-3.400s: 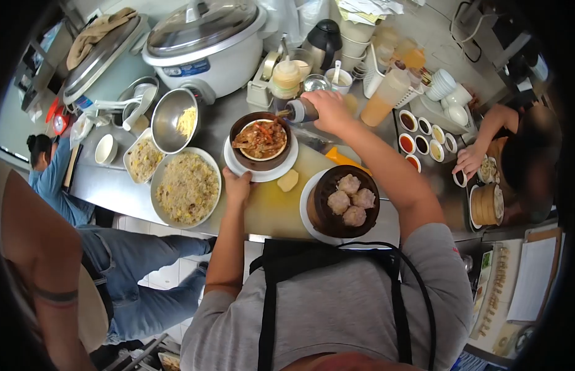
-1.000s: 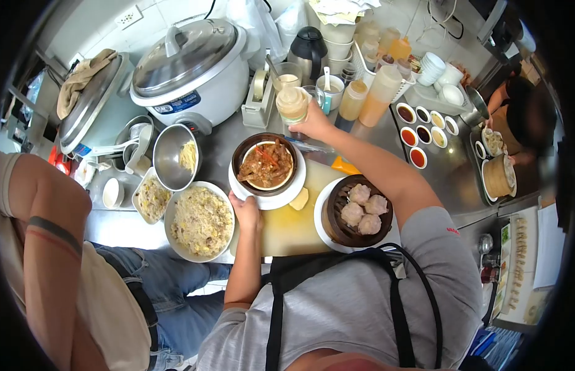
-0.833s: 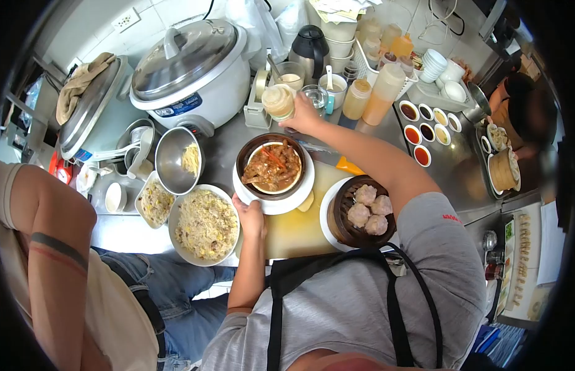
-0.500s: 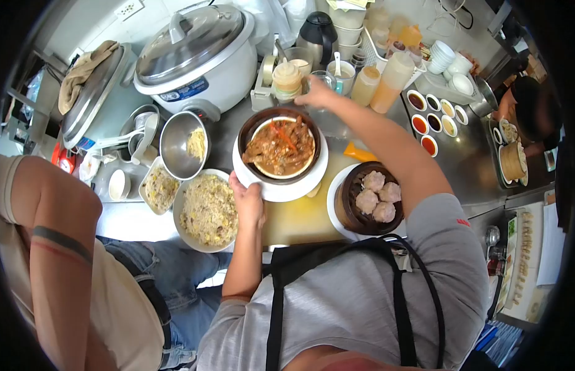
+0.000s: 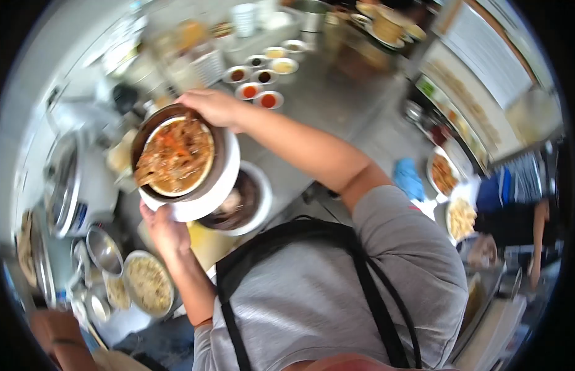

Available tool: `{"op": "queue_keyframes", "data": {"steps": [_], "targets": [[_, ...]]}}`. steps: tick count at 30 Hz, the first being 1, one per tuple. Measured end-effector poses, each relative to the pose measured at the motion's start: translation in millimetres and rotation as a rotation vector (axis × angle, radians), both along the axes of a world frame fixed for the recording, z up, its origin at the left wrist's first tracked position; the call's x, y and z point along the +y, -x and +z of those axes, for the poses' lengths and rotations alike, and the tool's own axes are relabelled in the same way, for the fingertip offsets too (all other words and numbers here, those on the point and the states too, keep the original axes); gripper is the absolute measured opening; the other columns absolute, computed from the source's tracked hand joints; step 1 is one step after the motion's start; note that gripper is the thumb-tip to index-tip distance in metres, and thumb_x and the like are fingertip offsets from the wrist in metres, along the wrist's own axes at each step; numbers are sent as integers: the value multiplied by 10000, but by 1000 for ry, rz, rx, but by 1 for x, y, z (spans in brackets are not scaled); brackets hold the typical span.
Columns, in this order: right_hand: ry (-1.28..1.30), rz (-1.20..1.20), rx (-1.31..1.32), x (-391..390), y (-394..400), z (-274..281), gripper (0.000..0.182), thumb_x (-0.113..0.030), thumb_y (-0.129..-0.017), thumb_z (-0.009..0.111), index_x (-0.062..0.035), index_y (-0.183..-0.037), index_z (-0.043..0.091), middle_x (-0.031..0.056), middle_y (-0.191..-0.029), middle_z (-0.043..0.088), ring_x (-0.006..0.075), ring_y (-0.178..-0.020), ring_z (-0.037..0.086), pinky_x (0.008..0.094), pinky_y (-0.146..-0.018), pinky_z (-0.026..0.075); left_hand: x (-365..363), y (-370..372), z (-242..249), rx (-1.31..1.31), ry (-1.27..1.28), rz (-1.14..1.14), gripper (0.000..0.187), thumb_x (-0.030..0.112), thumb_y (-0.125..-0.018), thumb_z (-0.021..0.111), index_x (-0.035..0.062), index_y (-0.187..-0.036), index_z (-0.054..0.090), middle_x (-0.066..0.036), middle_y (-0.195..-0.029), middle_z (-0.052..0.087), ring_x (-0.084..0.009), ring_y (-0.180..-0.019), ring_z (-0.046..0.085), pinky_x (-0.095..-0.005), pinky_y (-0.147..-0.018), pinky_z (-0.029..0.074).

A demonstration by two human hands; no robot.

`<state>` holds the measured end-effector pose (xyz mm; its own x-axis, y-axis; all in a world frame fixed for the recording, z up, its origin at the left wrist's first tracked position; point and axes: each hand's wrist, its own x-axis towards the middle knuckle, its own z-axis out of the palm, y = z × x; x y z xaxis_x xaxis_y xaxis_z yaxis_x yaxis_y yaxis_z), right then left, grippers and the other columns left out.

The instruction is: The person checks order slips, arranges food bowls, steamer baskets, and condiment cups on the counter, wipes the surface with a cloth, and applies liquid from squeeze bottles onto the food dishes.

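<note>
A white plate carries a dark brown round steamer basket, with a bowl of saucy braised meat pieces inside. My left hand grips the plate's near left edge, its fingers partly hidden beneath. At the far side, my right hand is closed on the plate and the basket's rim. Partly covered by the held plate, a second steamer basket with pale dumplings sits on another white plate.
Small sauce dishes stand on the steel counter. To the left are a bowl of fried rice, a metal bowl and a large cooker. A co-worker's arm shows at lower left. Food plates are at right.
My view has swung to the right. My right hand has come from beside the bottles onto the plate and basket, which are now lifted in both hands and tilted.
</note>
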<state>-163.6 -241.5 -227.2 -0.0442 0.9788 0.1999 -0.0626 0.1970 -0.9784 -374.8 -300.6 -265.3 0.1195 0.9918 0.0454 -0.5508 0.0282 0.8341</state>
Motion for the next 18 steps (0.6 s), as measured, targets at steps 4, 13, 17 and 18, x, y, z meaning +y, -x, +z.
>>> {"op": "queue_keyframes", "data": {"steps": [4, 13, 17, 18], "targets": [[63, -217, 24, -59, -79, 2, 346, -283, -842, 336, -15, -928, 538, 73, -907, 552, 133, -838, 493, 269, -781, 377, -15, -75, -10, 20, 30, -143, 479, -42, -639, 402, 8, -1111, 342, -125, -1040, 474, -255, -953, 485, -400, -830, 404], [597, -945, -1067, -320, -237, -135, 608, -432, -691, 545, -97, -1175, 394, 233, -1212, 319, 383, -1101, 329, 458, -903, 282, -63, -244, -86, -44, 226, -431, 494, -108, -669, 322, 117, -1106, 277, -119, -1060, 416, -239, -941, 477, -384, -754, 458], [934, -853, -1193, -382, -201, -150, 633, -374, -619, 618, -122, -1157, 402, 195, -1243, 276, 377, -1153, 240, 522, -886, 242, -74, -271, -130, 81, 324, -447, 496, -136, -640, 339, 112, -1067, 297, -105, -1051, 421, -261, -963, 469, -410, -775, 455], [841, -885, -1248, -387, -198, -164, 582, -321, -615, 628, -128, -1128, 432, 185, -1228, 297, 378, -1137, 259, 519, -874, 256, -79, -274, -131, 91, 361, -460, 501, -140, -635, 346, 124, -1058, 302, -97, -1035, 425, -257, -951, 470, -402, -751, 465]]}}
